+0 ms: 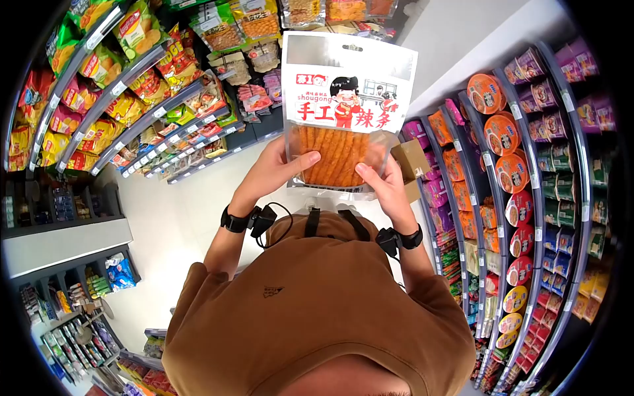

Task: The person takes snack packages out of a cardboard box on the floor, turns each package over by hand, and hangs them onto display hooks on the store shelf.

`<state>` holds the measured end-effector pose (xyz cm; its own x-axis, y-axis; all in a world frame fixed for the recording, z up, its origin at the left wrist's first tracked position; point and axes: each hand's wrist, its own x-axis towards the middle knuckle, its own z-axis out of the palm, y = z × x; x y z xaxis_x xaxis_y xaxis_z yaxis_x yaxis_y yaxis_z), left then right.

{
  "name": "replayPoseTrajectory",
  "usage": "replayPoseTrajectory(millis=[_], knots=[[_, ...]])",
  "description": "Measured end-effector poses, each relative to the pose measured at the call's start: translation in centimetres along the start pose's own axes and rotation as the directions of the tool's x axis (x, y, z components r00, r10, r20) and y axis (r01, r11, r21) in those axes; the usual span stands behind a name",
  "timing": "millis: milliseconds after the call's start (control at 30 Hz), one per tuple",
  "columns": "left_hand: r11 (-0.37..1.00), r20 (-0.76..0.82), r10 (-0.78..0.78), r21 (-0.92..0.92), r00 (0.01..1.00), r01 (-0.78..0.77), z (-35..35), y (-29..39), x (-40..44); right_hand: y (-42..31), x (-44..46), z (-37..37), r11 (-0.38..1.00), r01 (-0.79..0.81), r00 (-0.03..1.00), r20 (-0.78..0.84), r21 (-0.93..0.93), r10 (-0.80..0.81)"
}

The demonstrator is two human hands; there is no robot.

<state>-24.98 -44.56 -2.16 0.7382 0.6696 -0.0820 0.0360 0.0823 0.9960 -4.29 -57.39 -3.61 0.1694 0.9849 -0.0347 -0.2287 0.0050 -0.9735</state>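
A white snack bag [350, 99] with red lettering and a cartoon figure faces up at the top centre of the head view. Orange-brown sticks show through its clear lower window. My left hand [281, 170] grips the bag's lower left side, thumb on the front and fingers behind. On the lower right side, my right hand [386, 181] holds the same bag, its thumb pressed on the window. The bag's back and most of my fingers are hidden.
Shelves of chip bags [122, 109] stand at the left. At the right are shelves of instant noodle bowls [512, 173] and packets. A cardboard box [411, 162] sits behind my right hand. Pale floor [155, 218] shows between the shelves.
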Motion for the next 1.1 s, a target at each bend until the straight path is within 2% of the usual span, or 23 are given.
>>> replayPoseTrajectory(millis=[33,200,300,367,500,567,700,800,900,1000,1067,1100], knots=[[0.998,-0.015,-0.056,0.020,0.998,0.056,0.3,0.7,0.3,-0.4,0.3,-0.4,1.000,0.001,1.000,0.025,-0.017,-0.001],[1.000,-0.074,-0.017,0.000,0.997,0.017,1.6,1.5,0.2,-1.5,0.4,-1.0,1.000,0.004,0.998,0.061,0.024,-0.005],[1.000,-0.085,-0.024,0.000,0.996,0.024,2.2,1.8,-0.2,-1.4,0.3,-1.0,0.997,0.081,0.993,0.088,0.015,-0.082],[0.999,-0.121,0.036,-0.026,0.992,-0.039,2.1,1.7,-0.8,-1.4,0.3,0.1,0.995,0.094,0.995,0.033,0.016,-0.094],[1.000,-0.150,-0.020,-0.008,0.988,0.019,1.9,1.0,-1.3,-0.9,0.3,0.3,0.994,0.103,0.995,0.016,0.020,-0.103],[0.998,-0.177,0.047,-0.041,0.983,-0.055,2.4,0.7,-1.0,-0.6,0.2,0.1,0.992,0.129,0.992,0.002,-0.013,-0.129],[0.996,-0.208,0.046,-0.066,0.977,-0.061,2.6,0.0,-0.7,-0.2,0.1,-0.3,0.995,0.092,0.996,-0.016,-0.034,-0.093],[1.000,-0.199,0.009,-0.014,0.980,-0.012,1.8,0.5,-0.8,-0.5,0.4,-0.3,0.999,0.025,1.000,0.016,-0.037,-0.024],[0.999,-0.184,-0.036,0.001,0.982,0.036,1.6,1.6,-0.6,-1.4,0.8,0.2,0.992,0.097,0.995,0.003,-0.079,-0.097],[1.000,-0.201,-0.013,0.025,0.979,0.018,1.9,1.6,0.2,-1.1,0.8,-0.1,0.985,0.134,0.985,-0.095,-0.109,-0.144],[0.996,-0.283,0.066,-0.039,0.957,-0.080,3.5,1.5,-0.5,-1.2,-0.5,-0.6,0.978,0.197,0.969,-0.136,-0.076,-0.205],[0.996,-0.286,0.069,-0.030,0.956,-0.081,3.9,1.4,-1.2,-1.1,-1.4,-0.9,0.977,0.202,0.969,-0.133,-0.068,-0.210]])
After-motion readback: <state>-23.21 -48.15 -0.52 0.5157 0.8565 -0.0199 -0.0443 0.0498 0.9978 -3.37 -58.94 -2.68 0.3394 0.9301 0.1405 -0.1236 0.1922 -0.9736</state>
